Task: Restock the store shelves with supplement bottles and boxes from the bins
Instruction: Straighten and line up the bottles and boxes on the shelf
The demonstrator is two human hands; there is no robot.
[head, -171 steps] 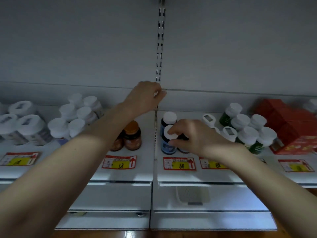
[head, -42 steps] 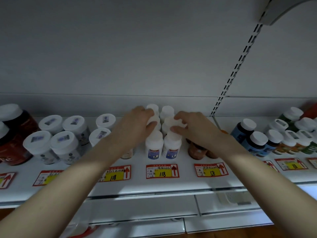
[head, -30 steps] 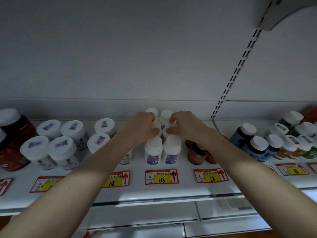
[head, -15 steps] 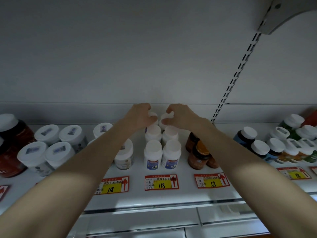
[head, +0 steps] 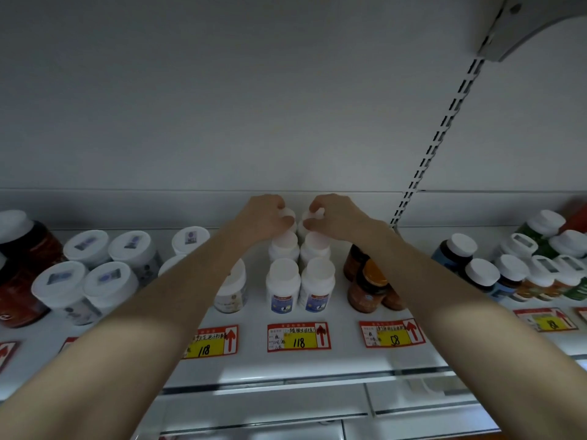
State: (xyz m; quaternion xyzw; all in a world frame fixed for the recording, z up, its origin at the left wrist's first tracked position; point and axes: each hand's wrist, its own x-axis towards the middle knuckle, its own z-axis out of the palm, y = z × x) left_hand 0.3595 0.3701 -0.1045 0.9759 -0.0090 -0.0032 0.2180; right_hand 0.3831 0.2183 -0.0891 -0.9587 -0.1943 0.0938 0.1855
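Both arms reach to the back of the shelf (head: pixel 317 366), and the hands meet close together there, almost knuckle to knuckle but apart. The left hand (head: pixel 263 217) has its fingers and thumb curled over the white cap of the back left bottle (head: pixel 288 214), pinching it from above. The right hand (head: pixel 338 217) is curled the same way over the cap of the back right bottle (head: pixel 318 213). Only a little of each cap shows between the fingers, and the bodies of these two bottles are hidden.

The two held bottles stand at the rear of a double row of white bottles, just behind the middle pair (head: pixel 300 246), with the front pair (head: pixel 300 287) nearest the shelf edge above a red and yellow price tag (head: pixel 298 336) marked 118. Brown bottles (head: pixel 368 287) stand just right of the row, under the right forearm. Wide white-lidded jars (head: pixel 85 287) stand well to the left.
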